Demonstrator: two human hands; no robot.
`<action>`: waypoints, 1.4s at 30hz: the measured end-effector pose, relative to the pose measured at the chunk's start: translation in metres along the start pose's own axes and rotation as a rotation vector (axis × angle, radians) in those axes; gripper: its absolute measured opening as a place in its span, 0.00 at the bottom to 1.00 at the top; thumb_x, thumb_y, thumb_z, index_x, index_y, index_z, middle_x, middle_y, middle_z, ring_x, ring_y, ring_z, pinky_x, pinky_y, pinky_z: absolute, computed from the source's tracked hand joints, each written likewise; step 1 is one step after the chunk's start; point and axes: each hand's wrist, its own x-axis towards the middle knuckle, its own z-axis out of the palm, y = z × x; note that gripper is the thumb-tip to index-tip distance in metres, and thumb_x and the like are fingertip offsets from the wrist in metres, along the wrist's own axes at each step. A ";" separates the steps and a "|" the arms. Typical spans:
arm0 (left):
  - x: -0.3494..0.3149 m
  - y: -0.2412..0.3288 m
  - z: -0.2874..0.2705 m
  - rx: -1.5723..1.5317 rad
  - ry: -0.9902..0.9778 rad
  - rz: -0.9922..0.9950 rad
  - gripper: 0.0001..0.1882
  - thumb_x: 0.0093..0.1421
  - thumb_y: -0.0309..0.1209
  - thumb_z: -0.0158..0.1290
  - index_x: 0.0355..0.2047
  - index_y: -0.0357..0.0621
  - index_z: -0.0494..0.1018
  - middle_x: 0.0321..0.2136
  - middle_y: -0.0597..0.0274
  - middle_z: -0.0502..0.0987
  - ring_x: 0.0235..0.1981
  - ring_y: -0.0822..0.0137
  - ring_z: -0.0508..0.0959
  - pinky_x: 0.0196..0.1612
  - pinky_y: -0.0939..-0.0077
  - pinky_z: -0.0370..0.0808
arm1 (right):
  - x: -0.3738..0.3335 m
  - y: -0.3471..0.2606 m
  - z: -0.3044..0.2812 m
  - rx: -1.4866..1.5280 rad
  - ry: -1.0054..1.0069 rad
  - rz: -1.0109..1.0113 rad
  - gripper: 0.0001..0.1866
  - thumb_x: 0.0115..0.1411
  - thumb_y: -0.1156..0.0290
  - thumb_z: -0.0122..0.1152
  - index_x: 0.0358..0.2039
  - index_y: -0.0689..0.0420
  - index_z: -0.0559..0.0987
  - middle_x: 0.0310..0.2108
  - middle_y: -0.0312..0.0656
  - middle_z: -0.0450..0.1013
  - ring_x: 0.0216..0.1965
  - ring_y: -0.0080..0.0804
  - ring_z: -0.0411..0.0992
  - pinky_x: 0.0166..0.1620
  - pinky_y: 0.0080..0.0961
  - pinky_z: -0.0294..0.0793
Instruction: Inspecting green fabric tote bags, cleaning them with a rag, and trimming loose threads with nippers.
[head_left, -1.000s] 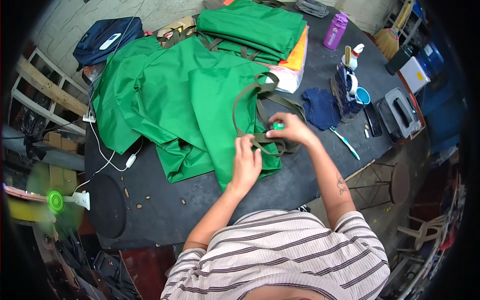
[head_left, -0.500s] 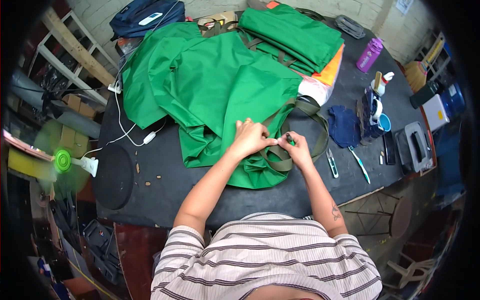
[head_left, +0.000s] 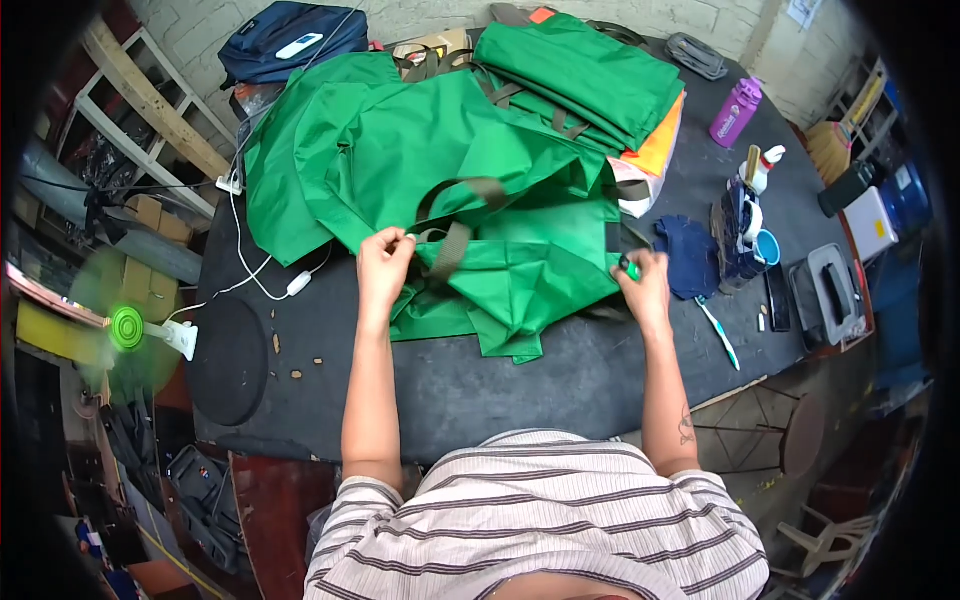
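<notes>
A green fabric bag (head_left: 540, 275) with dark olive webbing straps (head_left: 452, 250) lies spread in front of me, its opening edge stretched between my hands. My left hand (head_left: 385, 270) is closed, pinching that edge beside a strap. At the other end my right hand (head_left: 645, 285) is closed on the bag's edge. A small black-tipped, green-bodied thing (head_left: 628, 266) also sticks out of its fingers; its kind is unclear. More green fabric (head_left: 390, 140) lies loosely behind the bag.
Folded green bags (head_left: 585, 80) are stacked at the back. Right of my hands are a dark blue cloth (head_left: 685, 255), a toothbrush (head_left: 718, 335), a tool holder (head_left: 737, 230) and a purple bottle (head_left: 737, 112). A green fan (head_left: 128, 328) and white cable (head_left: 240, 240) are at left.
My hands have moved apart, left hand leftward and right hand rightward, pulling the bag's edge out between them. The bunched fabric has opened out. The snips on the table are now out of sight.
</notes>
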 end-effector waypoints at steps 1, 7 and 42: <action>-0.005 0.007 0.003 -0.093 0.000 0.003 0.06 0.54 0.27 0.55 0.25 0.35 0.75 0.16 0.71 0.71 0.19 0.82 0.65 0.24 0.84 0.61 | -0.001 -0.018 -0.010 0.055 0.054 -0.019 0.25 0.47 0.60 0.68 0.43 0.55 0.72 0.43 0.47 0.64 0.44 0.49 0.69 0.45 0.40 0.70; -0.011 0.026 0.005 -0.334 -0.210 -0.011 0.09 0.53 0.17 0.49 0.34 0.36 0.75 0.28 0.68 0.76 0.29 0.79 0.72 0.34 0.85 0.67 | 0.048 -0.055 -0.017 0.300 0.351 -0.479 0.24 0.44 0.75 0.69 0.44 0.58 0.72 0.42 0.48 0.68 0.46 0.47 0.70 0.48 0.36 0.70; -0.061 0.009 0.127 0.266 -0.322 0.380 0.29 0.68 0.55 0.23 0.63 0.64 0.60 0.67 0.54 0.48 0.68 0.39 0.33 0.61 0.34 0.23 | -0.003 -0.020 0.073 1.012 0.044 0.053 0.15 0.62 0.59 0.51 0.40 0.59 0.72 0.29 0.33 0.67 0.28 0.23 0.62 0.35 0.22 0.64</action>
